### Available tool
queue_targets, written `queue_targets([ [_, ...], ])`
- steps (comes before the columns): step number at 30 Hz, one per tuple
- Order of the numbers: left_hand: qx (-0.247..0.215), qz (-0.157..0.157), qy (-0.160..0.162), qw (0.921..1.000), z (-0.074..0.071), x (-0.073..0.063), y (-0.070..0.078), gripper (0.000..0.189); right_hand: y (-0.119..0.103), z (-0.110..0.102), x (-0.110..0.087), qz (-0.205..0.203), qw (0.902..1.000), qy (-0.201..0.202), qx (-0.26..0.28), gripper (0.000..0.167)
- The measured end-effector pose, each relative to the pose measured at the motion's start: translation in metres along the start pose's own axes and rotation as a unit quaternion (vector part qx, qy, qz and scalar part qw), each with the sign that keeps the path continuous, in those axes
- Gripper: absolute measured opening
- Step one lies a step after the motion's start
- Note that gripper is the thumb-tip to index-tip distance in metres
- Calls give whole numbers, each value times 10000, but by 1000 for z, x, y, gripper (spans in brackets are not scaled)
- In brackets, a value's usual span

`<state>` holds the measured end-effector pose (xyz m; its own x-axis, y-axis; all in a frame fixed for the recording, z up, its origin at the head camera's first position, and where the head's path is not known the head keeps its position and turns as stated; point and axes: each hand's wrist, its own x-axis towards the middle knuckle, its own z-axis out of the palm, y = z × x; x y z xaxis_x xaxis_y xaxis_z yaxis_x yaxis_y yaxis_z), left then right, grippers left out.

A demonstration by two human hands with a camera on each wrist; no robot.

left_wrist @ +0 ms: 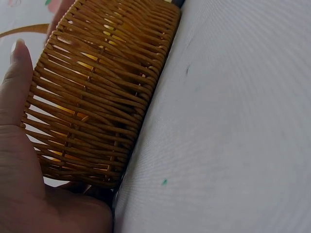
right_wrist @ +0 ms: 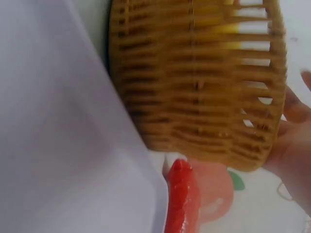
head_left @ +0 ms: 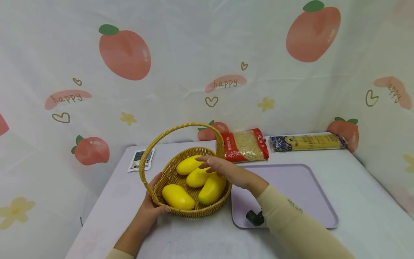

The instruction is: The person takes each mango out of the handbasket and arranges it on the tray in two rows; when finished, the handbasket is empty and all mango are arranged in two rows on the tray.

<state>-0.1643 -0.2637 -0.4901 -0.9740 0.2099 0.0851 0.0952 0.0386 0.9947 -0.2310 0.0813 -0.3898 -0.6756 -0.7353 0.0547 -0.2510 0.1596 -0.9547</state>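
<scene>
A woven wicker basket point(head_left: 207, 210) with a tall arched handle stands on the table, holding several yellow mangoes point(head_left: 178, 197). My left hand point(head_left: 152, 208) grips its left side, thumb over the front rim and fingers round the outer wall. In the left wrist view, that hand point(left_wrist: 29, 165) lies against the wicker side. My right hand point(head_left: 223, 169) is over the basket's right edge, its fingers extended above the mangoes and partly covering some. The right wrist view has this hand point(right_wrist: 296, 141) beside the rim, with no mango visibly held.
To the right of the basket lies a pale purple tray point(head_left: 291, 187), bearing a black object point(head_left: 254, 218) partly covered by my sleeve. Behind are a red-and-clear food bag point(head_left: 247, 145) and a long noodle packet point(head_left: 308, 142). A white-and-dark packet point(head_left: 141, 160) lies at back left.
</scene>
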Motion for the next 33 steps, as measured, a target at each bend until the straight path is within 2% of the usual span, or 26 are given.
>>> queue_targets([
  [4, 49, -2, 9, 10000, 1, 0, 3, 115, 0, -2, 5, 302, 9973, -415, -525, 67],
  [8, 92, -24, 29, 10000, 2, 0, 3, 114, 2, 2, 11, 463, 9884, -904, -1133, 61],
  [12, 123, -67, 58, 9999, 2, 1, 3, 114, 3, 9, 16, 662, 9752, -1215, -1727, 54],
  [18, 94, -139, 81, 9998, 1, 2, 2, 114, 4, 18, 22, 751, 9483, -1486, -2700, 42],
  [21, 114, -144, 94, 9998, 1, 1, 2, 114, 5, 20, 24, 767, 9420, -1491, -2907, 43],
  [27, 98, -91, 73, 9999, 1, 0, 2, 113, 6, 19, 26, 817, 9427, -1505, -2862, 45],
  [33, 56, -85, 16, 9999, 1, -1, 2, 113, 5, 13, 24, 830, 9560, -1410, -2434, 50],
])
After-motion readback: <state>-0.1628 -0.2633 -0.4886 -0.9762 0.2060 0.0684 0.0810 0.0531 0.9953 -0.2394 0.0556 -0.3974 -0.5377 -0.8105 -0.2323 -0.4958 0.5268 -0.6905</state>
